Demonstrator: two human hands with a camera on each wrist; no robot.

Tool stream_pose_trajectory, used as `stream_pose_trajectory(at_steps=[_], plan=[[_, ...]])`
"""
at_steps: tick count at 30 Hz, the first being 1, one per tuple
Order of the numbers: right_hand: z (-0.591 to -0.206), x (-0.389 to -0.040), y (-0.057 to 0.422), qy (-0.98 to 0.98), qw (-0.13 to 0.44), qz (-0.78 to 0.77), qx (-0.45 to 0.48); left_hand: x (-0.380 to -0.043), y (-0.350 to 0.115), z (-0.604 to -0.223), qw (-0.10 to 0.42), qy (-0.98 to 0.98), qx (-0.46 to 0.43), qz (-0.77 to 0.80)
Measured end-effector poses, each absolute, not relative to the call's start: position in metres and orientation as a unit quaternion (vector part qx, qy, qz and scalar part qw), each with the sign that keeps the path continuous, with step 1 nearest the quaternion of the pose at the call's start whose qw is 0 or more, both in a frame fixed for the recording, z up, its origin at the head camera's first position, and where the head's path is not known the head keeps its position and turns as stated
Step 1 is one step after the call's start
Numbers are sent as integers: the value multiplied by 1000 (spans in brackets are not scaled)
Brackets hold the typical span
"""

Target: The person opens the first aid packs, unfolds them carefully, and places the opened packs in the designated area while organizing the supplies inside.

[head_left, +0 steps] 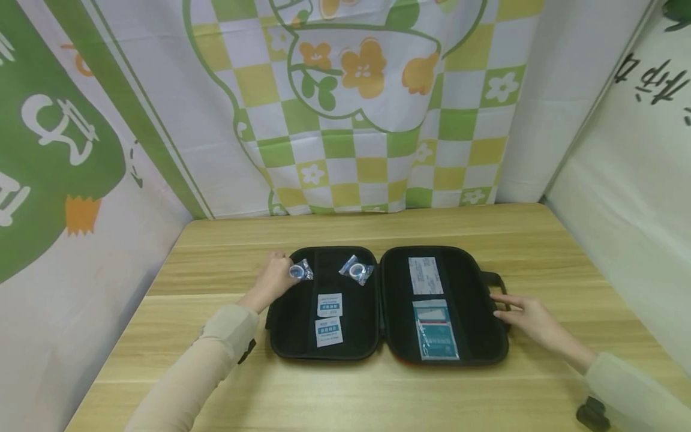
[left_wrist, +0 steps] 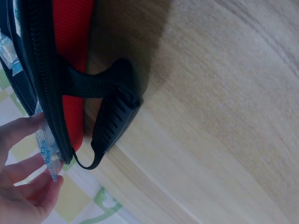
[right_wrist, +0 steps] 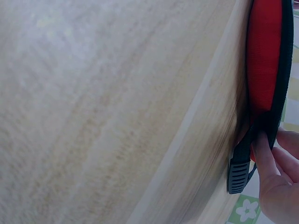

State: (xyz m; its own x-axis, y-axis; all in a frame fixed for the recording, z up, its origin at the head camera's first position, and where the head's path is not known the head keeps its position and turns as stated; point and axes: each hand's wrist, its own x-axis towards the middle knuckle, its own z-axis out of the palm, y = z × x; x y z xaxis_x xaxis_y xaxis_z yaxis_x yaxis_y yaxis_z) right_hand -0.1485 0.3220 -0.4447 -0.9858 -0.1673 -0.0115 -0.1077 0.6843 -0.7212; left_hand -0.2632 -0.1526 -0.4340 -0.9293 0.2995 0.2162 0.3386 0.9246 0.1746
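An opened zip case [head_left: 357, 330], black inside and red outside, lies flat on the table. At its upper left corner my left hand [head_left: 272, 277] pinches a tape roll [head_left: 297, 272] in a clear and blue wrapper, just inside the rim. The left wrist view shows thumb and fingers on this crinkled wrapper [left_wrist: 46, 147]. My right hand [head_left: 531, 321] is at the case's right edge beside the black handle [head_left: 499, 281]. In the right wrist view its fingers [right_wrist: 264, 156] lie on both sides of the rim, gripping the case by the handle strap.
Inside the left half are another wrapped tape roll [head_left: 357, 272] and two small white-and-blue sachets [head_left: 330, 305]. The right half carries a white packet [head_left: 426, 275] and a teal packet [head_left: 436, 336]. Patterned cloth [head_left: 345, 162] hangs behind the wooden table [head_left: 345, 396], with side walls left and right.
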Motion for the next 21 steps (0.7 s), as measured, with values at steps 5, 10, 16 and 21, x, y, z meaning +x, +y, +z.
stream_pose_trajectory(at_steps=[5, 10, 16, 21], plan=[[-445, -148, 321, 917, 38, -390, -73, -263, -152, -437, 101, -974, -171, -111], [-445, -149, 321, 918, 38, -388, -73, -264, -149, -439, 76, -970, -185, -137], [-445, -149, 322, 917, 43, -390, -74, -267, -147, -442, 39, -972, -170, -155], [-445, -149, 322, 913, 45, -400, -72, -269, -146, -442, 29, -971, -168, -165]])
